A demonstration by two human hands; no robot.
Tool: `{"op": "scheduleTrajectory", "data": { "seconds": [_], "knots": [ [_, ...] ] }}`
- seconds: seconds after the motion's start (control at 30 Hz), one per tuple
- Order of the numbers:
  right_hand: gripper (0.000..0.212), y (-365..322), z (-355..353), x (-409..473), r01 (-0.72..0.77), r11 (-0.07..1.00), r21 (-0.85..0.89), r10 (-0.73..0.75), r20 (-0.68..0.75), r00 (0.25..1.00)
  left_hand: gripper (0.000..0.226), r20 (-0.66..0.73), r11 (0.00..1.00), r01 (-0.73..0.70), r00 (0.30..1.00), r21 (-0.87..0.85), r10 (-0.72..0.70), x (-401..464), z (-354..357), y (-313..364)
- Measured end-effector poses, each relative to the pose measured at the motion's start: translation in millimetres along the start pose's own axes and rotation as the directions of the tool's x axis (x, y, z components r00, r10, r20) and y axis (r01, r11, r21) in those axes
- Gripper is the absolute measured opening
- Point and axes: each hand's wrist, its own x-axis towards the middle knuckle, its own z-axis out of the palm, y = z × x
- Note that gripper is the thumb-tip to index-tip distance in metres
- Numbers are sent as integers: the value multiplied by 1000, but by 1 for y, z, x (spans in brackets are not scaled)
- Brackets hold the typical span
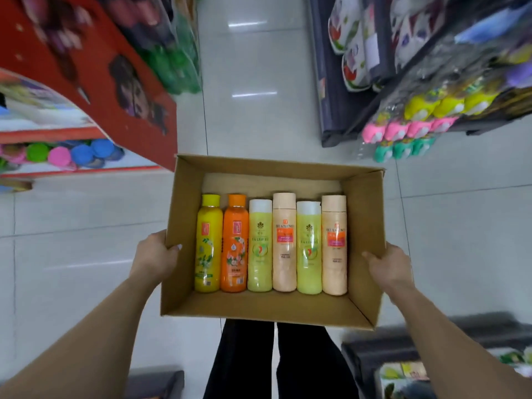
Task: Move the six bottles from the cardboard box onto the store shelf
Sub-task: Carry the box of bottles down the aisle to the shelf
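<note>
An open cardboard box is held in front of me above the floor. My left hand grips its left wall and my right hand grips its right wall. Several bottles lie flat side by side inside, caps pointing away from me: a yellow bottle, an orange bottle, a lime-green bottle, a peach bottle, a second lime-green bottle and a second peach bottle.
A red shelf unit with colourful lidded items stands at the left. A dark store shelf with hanging packs and coloured bottles stands at the right. A tiled aisle floor runs between them. My legs in black trousers show below the box.
</note>
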Motion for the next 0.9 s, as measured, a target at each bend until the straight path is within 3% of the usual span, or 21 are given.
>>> {"op": "scheduleTrajectory", "data": {
  "seconds": [0.33, 0.5, 0.7, 0.9],
  "knots": [
    [34, -134, -26, 89, -1, 1000, 17, 0, 36, 999, 25, -12, 999, 18, 1000, 47, -17, 106, -61, 103],
    [30, -182, -33, 120, -61, 997, 51, 60, 14, 998, 27, 13, 994, -71, 997, 85, 71, 159, -92, 151],
    [28, -221, -12, 139, -210, 963, 170, 217, -21, 976, 29, 79, 969, -171, 984, 178, 159, 241, -124, 211],
    [30, -249, 39, 151, -402, 858, 321, 435, -35, 900, 26, 197, 895, -324, 942, 307, 273, 334, -139, 267]
  ]
}}
